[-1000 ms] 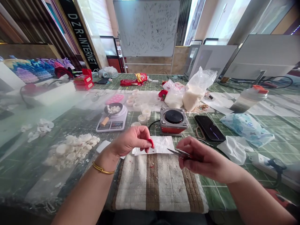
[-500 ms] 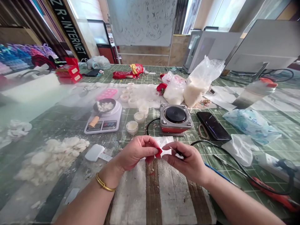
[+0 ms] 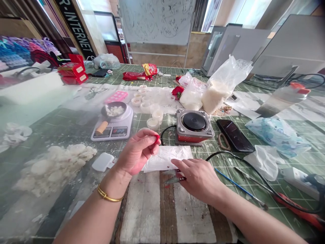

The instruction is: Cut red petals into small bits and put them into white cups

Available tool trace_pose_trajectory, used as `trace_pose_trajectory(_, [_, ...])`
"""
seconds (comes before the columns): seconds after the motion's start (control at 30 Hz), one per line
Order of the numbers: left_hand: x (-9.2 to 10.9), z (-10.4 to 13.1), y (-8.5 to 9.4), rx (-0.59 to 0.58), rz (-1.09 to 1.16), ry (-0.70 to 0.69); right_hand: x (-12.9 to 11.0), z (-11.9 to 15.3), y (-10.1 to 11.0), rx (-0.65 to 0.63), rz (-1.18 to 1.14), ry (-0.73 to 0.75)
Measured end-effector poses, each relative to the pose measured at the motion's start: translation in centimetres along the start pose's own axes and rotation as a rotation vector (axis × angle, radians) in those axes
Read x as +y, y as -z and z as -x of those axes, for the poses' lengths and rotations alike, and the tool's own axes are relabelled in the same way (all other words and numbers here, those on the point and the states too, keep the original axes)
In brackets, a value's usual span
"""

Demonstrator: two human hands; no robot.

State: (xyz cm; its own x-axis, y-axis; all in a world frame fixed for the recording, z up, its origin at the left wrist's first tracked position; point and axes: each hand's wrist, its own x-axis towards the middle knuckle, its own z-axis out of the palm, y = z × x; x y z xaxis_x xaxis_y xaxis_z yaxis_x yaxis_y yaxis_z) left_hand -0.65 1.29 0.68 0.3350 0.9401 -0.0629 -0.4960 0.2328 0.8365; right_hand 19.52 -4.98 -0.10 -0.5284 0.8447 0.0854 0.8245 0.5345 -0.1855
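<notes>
My left hand (image 3: 137, 150) pinches a small red piece (image 3: 157, 138) between thumb and fingertips, raised a little above a white sheet of tissue (image 3: 166, 158). My right hand (image 3: 198, 178) lies palm down on the striped cloth (image 3: 152, 210), its fingers reaching onto the tissue's near edge. Under that hand lies a small metal tool (image 3: 174, 180); I cannot tell whether the fingers grip it. A gold bangle (image 3: 108, 196) circles my left wrist.
Behind the tissue stand a small round hotplate (image 3: 194, 126), a kitchen scale (image 3: 113, 127) with a pan of white lumps, small wax cups (image 3: 155, 118), a phone (image 3: 235, 135) and bags of white granules (image 3: 218, 91). White wax chunks (image 3: 56, 166) lie left, cables and a blue stick (image 3: 238, 186) right.
My hands were together at the red piece; now the left has lifted it up and away, while the right has dropped flat onto the cloth and tissue.
</notes>
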Motion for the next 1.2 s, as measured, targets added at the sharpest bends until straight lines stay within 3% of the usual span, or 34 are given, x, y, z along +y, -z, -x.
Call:
trace_pose_trajectory(0.1, [0.1, -0.1, 0.0, 0.004, 0.034, -0.019, -0.2, -0.4, -0.2, -0.044, 0.159, -0.024])
trace_pose_trajectory(0.3, [0.4, 0.1, 0.0, 0.035, 0.051, 0.007, -1.2, 1.3, 0.2, 0.068, 0.178, -0.019])
trace_pose_trajectory(0.5, [0.4, 0.1, 0.2, 0.059, 0.082, 0.030, -2.5, 3.7, -0.5, -0.089, 0.136, 0.152])
trace_pose_trajectory(0.67, [-0.1, 0.1, -0.1, -0.014, 0.019, 0.155, -2.0, 3.4, -1.3, -0.092, 0.159, 0.139])
trace_pose_trajectory(0.97, [-0.6, 0.2, 0.1, -0.131, -0.026, 0.248, -1.8, 3.3, 0.1, -0.055, 0.123, 0.238])
trace_pose_trajectory(1.1, [-0.5, 0.3, -0.2, -0.206, -0.065, 0.249, -1.6, 2.8, 0.5, -0.160, 0.091, 0.181])
trace_pose_trajectory(1.2, [-0.4, 0.4, -0.5, -0.219, -0.094, 0.233, -1.0, 2.4, 1.4, -0.261, -0.072, 0.134])
